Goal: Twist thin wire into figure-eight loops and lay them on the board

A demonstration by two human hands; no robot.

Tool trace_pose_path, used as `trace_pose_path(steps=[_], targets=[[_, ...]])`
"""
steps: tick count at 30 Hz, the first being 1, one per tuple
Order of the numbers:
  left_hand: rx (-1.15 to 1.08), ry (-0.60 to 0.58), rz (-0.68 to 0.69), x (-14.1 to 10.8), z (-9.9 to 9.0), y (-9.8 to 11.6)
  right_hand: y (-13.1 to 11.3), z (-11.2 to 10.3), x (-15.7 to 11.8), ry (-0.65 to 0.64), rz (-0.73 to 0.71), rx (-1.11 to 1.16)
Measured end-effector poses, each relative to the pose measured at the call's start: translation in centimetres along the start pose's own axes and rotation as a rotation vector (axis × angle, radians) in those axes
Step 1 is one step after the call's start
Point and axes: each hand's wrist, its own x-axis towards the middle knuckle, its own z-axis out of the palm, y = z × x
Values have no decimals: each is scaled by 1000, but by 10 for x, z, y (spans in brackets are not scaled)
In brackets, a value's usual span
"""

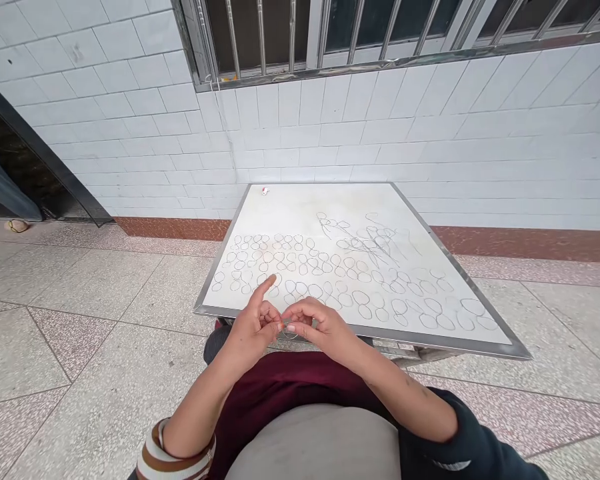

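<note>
My left hand (251, 331) and my right hand (326, 328) meet just over the near edge of the table. Between their pinched fingertips is a thin wire loop (291, 335), partly hidden by the fingers. The index finger of my left hand points up and away, while its thumb and other fingers are closed. My right thumb and index finger pinch the loop's other side. Beyond my hands, many thin wire rings (364, 298) lie in rows on the white tabletop. A tangled pile of loose, partly bent wires (375, 245) rests behind them, right of centre.
The white table (285, 205) has a grey metal rim and stands near a tiled wall (300, 137). A small red-and-white object (265, 191) sits at its far left corner. A barred window (350, 40) is above; a dark doorway (10, 167) opens at left.
</note>
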Motion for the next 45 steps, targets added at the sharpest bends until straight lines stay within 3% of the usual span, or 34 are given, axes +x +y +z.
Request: trace_pose_path(steps=[4, 8, 15, 19, 23, 26, 30, 33, 38, 45], targets=[[77, 2, 40, 3, -2, 4, -1, 4, 5, -33, 84, 169], [74, -23, -14, 6, -4, 9, 2, 4, 8, -94, 134, 361], [75, -47, -99, 8, -5, 18, -6, 0, 9, -144, 160, 329], [49, -82, -111, 11, -8, 19, -11, 1, 9, -91, 177, 223], [-80, -95, -133, 10, -11, 20, -7, 7, 7, 37, 212, 421], [-144, -13, -83, 5, -5, 12, -5, 13, 5, 148, 282, 617], [-312, 259, 18, -3, 19, -13, -8, 22, 2, 228, 325, 751], [-457, 365, 44, -7, 37, -28, -8, 27, 1, 263, 323, 805], [-551, 436, 82, -8, 44, -32, -6, 29, -1, 271, 333, 821], [-521, 442, 58, -11, 46, -27, -7, 29, -5, 280, 313, 742]])
